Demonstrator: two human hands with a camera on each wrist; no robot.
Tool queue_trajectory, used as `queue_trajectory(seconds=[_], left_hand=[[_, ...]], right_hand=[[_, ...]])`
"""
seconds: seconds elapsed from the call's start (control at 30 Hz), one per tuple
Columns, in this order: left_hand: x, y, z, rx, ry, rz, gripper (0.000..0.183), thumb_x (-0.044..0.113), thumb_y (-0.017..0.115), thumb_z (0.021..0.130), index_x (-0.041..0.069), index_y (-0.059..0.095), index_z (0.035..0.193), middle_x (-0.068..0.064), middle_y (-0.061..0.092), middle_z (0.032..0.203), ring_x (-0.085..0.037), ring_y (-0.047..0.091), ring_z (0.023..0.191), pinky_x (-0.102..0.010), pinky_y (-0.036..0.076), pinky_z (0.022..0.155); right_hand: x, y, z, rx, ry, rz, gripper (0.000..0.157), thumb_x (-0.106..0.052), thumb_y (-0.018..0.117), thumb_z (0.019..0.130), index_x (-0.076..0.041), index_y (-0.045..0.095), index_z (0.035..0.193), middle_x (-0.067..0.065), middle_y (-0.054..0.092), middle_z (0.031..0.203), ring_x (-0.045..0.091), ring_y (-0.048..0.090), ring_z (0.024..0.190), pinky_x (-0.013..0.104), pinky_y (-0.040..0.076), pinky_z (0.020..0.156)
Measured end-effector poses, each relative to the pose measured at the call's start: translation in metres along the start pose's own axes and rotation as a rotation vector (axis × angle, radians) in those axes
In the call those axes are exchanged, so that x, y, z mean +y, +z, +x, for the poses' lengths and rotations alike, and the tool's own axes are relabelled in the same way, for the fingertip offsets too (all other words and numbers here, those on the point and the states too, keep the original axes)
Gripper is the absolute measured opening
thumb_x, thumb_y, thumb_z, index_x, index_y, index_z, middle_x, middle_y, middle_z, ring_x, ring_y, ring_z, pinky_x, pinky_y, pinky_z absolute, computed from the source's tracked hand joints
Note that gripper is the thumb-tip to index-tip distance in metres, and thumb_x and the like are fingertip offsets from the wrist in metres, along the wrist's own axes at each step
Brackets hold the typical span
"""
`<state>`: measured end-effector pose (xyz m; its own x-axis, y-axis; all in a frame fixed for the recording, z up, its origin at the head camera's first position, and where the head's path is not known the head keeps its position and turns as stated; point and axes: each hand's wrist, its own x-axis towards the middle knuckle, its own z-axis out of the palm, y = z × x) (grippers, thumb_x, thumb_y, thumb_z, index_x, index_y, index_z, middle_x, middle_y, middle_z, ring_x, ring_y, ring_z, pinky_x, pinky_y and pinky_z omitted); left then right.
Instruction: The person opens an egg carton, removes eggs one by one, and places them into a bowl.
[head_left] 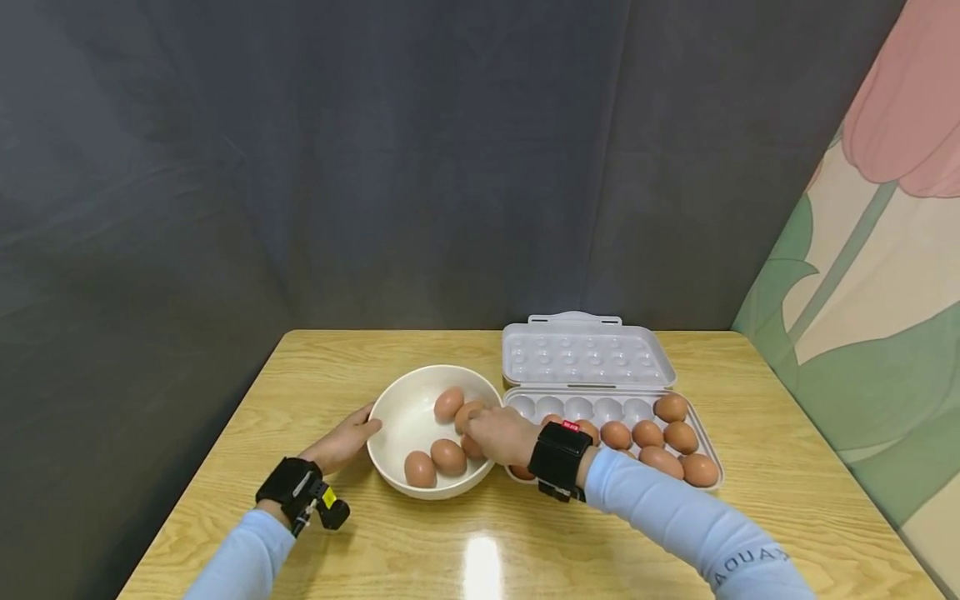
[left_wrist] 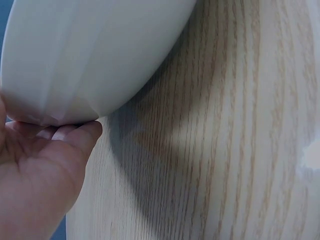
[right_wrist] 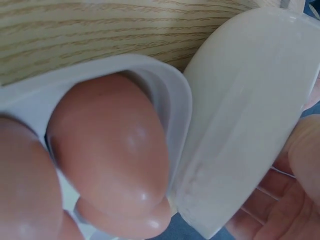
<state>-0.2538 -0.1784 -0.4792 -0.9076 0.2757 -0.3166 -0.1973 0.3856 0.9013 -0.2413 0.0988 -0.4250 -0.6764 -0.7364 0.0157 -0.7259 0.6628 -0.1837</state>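
A cream-white bowl with several brown eggs inside stands on the table. My left hand grips its left rim, thumb at the edge and fingers against the outer wall, as the left wrist view of the hand shows. Over the right rim reaches my right hand, its fingertips around an egg in the bowl. That rim hides the fingertips in the right wrist view. Right beside the bowl lies an egg carton of pale plastic, its front rows holding brown eggs and several back cups bare.
The carton's dimpled lid is folded back behind its base. My right forearm passes over the front of the carton. Beneath everything is a wood-grain table, with a dark curtain behind and a flower-patterned cloth at right.
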Motion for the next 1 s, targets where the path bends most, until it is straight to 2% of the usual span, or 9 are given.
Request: queue_trajectory(seconds=[0.1,0.23,0.33,0.5,0.57,0.73,0.87,1.0], left_hand=[[0.0,0.0,0.0,0.002,0.0,-0.001,0.052,0.016,0.028,0.099,0.006,0.011,0.148,-0.018,0.011,0.153,-0.033,0.016,0.139,-0.048,0.02,0.112],[0.0,-0.001,-0.003,-0.003,-0.003,0.004,0.052,0.015,0.028,0.099,0.006,0.011,0.148,-0.018,0.011,0.153,-0.033,0.015,0.139,-0.048,0.02,0.112],[0.0,-0.003,-0.006,-0.019,0.004,-0.001,0.052,0.015,0.027,0.099,0.006,0.01,0.148,-0.018,0.009,0.153,-0.034,0.014,0.139,-0.048,0.019,0.112],[-0.002,-0.006,-0.007,-0.036,0.027,-0.029,0.052,0.014,0.026,0.1,0.005,0.008,0.148,-0.02,0.009,0.152,-0.036,0.017,0.138,-0.049,0.021,0.112],[-0.002,-0.007,-0.006,-0.033,0.026,-0.036,0.052,0.014,0.026,0.1,0.005,0.009,0.148,-0.021,0.01,0.152,-0.036,0.019,0.138,-0.048,0.022,0.112],[-0.004,-0.009,-0.006,-0.03,0.01,-0.034,0.052,0.014,0.026,0.099,0.004,0.008,0.147,-0.021,0.011,0.152,-0.035,0.019,0.137,-0.048,0.022,0.111],[-0.004,-0.011,-0.007,-0.027,0.014,-0.03,0.052,0.013,0.025,0.099,0.003,0.007,0.147,-0.022,0.009,0.152,-0.036,0.019,0.137,-0.049,0.022,0.111],[-0.004,-0.012,-0.008,-0.025,0.024,-0.027,0.052,0.013,0.024,0.099,0.002,0.007,0.147,-0.023,0.009,0.151,-0.037,0.019,0.137,-0.049,0.023,0.111]], right_hand=[[0.002,0.001,-0.001,0.028,-0.027,-0.004,0.007,-0.009,0.058,0.081,-0.013,0.063,0.085,-0.007,0.049,0.074,0.008,0.044,0.062,0.015,0.036,0.055],[0.004,0.002,-0.002,0.086,-0.068,-0.047,0.018,-0.006,0.053,0.084,-0.012,0.066,0.095,-0.005,0.057,0.085,0.01,0.051,0.07,0.018,0.045,0.063],[0.005,0.001,-0.002,0.119,-0.087,-0.053,0.02,-0.005,0.055,0.084,-0.013,0.068,0.098,-0.003,0.061,0.095,0.011,0.055,0.074,0.021,0.05,0.065],[0.006,-0.006,-0.003,0.151,-0.048,-0.099,0.017,-0.008,0.063,0.08,-0.014,0.067,0.096,-0.001,0.06,0.093,0.014,0.058,0.072,0.024,0.05,0.055],[0.007,-0.01,-0.004,0.16,-0.038,-0.119,0.017,-0.009,0.065,0.079,-0.012,0.067,0.095,0.002,0.06,0.093,0.017,0.06,0.077,0.028,0.052,0.058],[0.014,-0.021,-0.01,0.152,0.006,-0.143,0.025,-0.014,0.068,0.08,-0.008,0.066,0.104,0.006,0.06,0.109,0.022,0.06,0.095,0.034,0.055,0.072],[0.025,-0.03,-0.014,0.153,0.054,-0.139,0.028,-0.017,0.067,0.082,-0.008,0.064,0.108,0.007,0.059,0.112,0.023,0.059,0.099,0.036,0.055,0.076],[0.037,-0.038,-0.023,0.149,0.101,-0.141,0.027,-0.015,0.067,0.081,-0.01,0.064,0.108,0.007,0.059,0.109,0.025,0.059,0.099,0.039,0.055,0.074]])
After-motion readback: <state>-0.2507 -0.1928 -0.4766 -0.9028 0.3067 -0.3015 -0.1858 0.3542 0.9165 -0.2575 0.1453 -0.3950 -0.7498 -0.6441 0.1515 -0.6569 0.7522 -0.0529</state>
